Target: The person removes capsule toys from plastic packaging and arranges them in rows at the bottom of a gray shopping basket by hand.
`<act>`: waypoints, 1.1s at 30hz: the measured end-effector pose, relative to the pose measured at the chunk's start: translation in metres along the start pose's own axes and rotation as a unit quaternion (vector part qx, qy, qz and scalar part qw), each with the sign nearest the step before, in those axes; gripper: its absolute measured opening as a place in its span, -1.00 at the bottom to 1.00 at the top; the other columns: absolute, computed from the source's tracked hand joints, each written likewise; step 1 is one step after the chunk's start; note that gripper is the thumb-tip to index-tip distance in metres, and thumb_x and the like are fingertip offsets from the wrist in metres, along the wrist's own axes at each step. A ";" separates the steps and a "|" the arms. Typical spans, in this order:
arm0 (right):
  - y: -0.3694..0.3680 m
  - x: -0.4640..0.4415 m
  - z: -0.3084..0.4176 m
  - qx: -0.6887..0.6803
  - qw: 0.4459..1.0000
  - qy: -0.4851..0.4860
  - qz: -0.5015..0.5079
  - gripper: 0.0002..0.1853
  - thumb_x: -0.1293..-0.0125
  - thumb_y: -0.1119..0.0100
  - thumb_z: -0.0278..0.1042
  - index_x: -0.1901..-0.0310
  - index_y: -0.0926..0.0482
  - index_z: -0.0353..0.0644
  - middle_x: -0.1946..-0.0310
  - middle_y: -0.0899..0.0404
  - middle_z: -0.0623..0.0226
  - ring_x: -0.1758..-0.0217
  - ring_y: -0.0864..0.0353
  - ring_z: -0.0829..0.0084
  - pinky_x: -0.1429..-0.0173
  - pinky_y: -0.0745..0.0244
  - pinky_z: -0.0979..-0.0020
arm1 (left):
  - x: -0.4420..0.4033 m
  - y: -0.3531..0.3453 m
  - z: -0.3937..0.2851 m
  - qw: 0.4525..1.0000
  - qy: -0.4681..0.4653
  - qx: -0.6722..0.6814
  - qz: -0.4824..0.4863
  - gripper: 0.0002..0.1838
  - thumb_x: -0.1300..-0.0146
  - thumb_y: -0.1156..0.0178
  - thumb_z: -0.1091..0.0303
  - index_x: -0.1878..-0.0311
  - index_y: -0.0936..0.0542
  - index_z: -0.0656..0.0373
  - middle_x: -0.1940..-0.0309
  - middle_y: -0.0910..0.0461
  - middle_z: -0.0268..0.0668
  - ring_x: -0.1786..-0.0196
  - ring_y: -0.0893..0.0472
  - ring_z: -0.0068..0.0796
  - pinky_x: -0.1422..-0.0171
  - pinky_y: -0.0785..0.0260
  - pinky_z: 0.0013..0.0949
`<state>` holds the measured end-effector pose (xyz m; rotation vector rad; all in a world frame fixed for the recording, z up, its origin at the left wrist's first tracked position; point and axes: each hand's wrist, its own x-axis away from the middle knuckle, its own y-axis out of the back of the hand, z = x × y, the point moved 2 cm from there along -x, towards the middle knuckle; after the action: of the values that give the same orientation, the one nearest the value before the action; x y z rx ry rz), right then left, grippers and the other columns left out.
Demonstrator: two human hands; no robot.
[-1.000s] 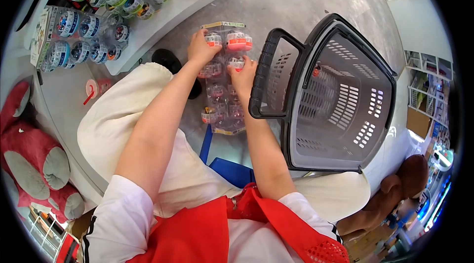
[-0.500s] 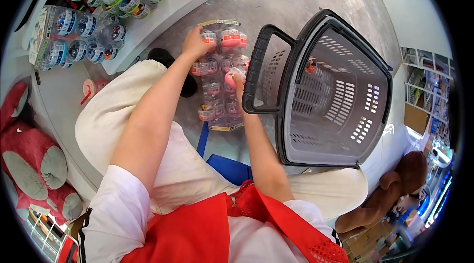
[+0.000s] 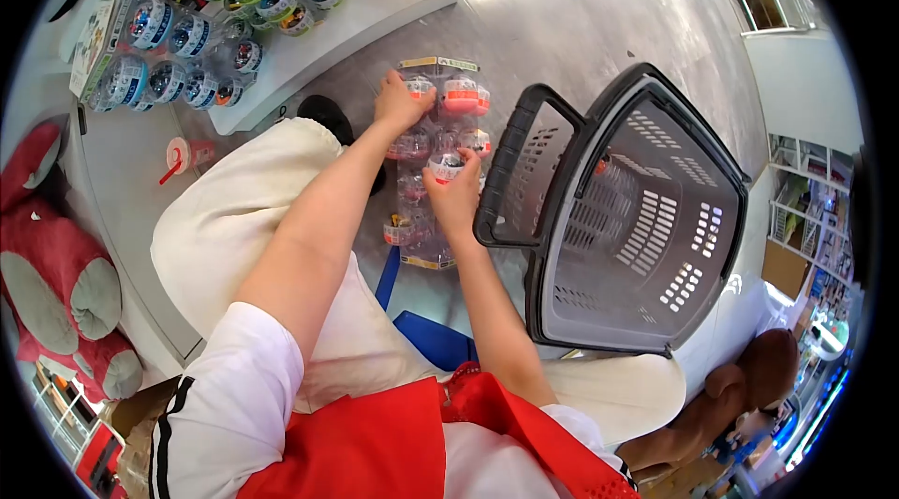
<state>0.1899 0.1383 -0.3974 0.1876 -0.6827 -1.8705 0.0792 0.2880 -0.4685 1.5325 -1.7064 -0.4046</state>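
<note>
Head view:

1. Left hand [image 3: 405,108]: closed around upper capsule [image 3: 419,87], at the left side of a clear capsule pack [image 3: 456,65], near its top end.
2. Right hand [image 3: 455,192]: gripping lower capsule [image 3: 444,168], white-labelled with red, between thumb and fingers; positioned below and right of left hand. Contact between lower capsule and capsule pack: cannot tell.
3. Capsule pack: beneath both hands, holding more capsules; pink capsule [image 3: 460,98] just right of left hand.
4. Grey basket [image 3: 613,314]: right of right hand, with black handle [image 3: 504,162] near the fingers.
5. White shelf [image 3: 346,20]: beyond and left of left hand, bearing further capsules [image 3: 187,36].
6. Cup [image 3: 194,154] with red straw: well left of left hand.
</note>
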 end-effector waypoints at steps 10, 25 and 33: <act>-0.003 0.021 0.019 0.042 0.990 0.128 0.035 -0.35 0.11 -0.37 -0.42 -0.06 -0.30 -0.31 0.08 -0.37 -0.01 -0.02 -0.39 0.00 -0.12 -0.31 0.17 | 0.013 0.006 -0.003 0.672 0.141 0.662 0.301 -0.37 -0.28 0.08 -0.25 -0.10 -0.40 0.15 0.12 -0.54 -0.24 0.13 -0.58 -0.36 0.16 -0.51 -0.32; 0.203 0.077 0.117 -0.176 0.815 0.003 0.552 -0.47 -0.13 -0.28 -0.34 -0.14 -0.35 -0.19 0.03 -0.48 0.25 0.00 -0.46 0.47 -0.13 -0.36 0.44 | 0.069 0.159 -0.194 0.763 -0.250 0.471 0.366 -0.34 -0.04 -0.36 0.38 -0.22 -0.31 0.22 -0.07 -0.44 -0.29 -0.05 -0.51 -0.42 -0.20 -0.36 -0.25; 0.310 0.042 0.027 -0.561 0.758 -0.215 0.254 -0.47 -0.39 0.24 0.15 -0.08 -0.39 -0.16 0.15 -0.57 0.15 0.19 -0.59 0.35 0.10 -0.54 0.30 | 0.196 0.154 -0.274 0.788 -0.557 -0.108 0.239 -0.26 0.30 -0.44 0.52 -0.10 -0.40 0.14 -0.06 -0.42 -0.20 -0.16 -0.40 -0.20 -0.27 -0.26 -0.29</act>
<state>0.4109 0.0326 -0.2006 -1.1284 0.2040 -1.4826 0.1802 0.2092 -0.1209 0.5615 -2.6900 -1.3511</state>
